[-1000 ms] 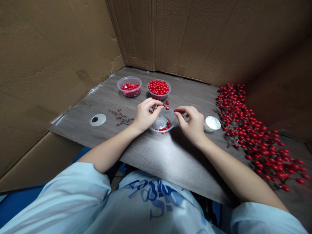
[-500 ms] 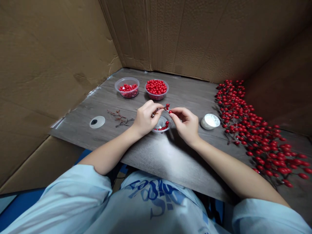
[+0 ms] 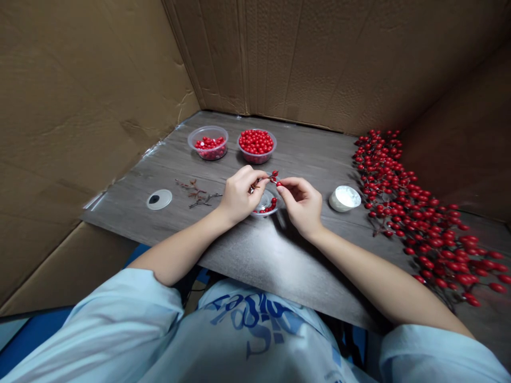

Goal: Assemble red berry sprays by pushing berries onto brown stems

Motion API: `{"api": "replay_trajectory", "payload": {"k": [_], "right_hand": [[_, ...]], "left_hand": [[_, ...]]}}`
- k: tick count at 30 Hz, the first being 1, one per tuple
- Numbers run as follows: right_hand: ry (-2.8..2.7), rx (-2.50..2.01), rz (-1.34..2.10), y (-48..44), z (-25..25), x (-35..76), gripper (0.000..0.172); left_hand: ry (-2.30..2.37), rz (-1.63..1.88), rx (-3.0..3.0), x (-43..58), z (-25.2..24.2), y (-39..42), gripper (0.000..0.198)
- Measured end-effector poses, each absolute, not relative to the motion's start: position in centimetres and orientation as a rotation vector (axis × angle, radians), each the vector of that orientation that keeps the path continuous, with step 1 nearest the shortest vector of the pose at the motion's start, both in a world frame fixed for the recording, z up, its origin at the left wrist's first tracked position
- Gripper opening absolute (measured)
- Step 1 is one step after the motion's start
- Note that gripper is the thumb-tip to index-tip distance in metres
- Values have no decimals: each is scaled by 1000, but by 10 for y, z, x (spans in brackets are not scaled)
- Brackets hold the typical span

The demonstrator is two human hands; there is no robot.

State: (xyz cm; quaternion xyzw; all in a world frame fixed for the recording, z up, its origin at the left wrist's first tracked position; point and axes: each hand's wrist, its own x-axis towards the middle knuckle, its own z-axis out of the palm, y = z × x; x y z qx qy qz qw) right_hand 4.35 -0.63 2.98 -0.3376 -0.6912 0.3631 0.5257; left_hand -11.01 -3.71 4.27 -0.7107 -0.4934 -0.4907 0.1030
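Observation:
My left hand pinches a thin brown twig that carries a few red berries at its tip. My right hand is closed in a pinch on one red berry right beside the twig's tip. Both hands hover over a small clear plastic cup with a few loose red berries in it, near the front of the grey wooden table.
Two clear cups stand further back: one part full, one heaped with red berries. Bare twigs and a round lid lie left. A white dish and a heap of berry branches lie right. Cardboard walls surround the table.
My right hand has moved left with its berry, from apart to right beside the twig tip. The left hand has stayed over the small cup.

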Motion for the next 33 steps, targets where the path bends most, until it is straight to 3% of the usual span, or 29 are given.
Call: {"api": "replay_trajectory", "payload": {"k": [33], "right_hand": [[-1716, -800, 837, -3, 38, 47, 9]], "left_hand": [[-1491, -1500, -2166, -108, 45, -36, 8]]}}
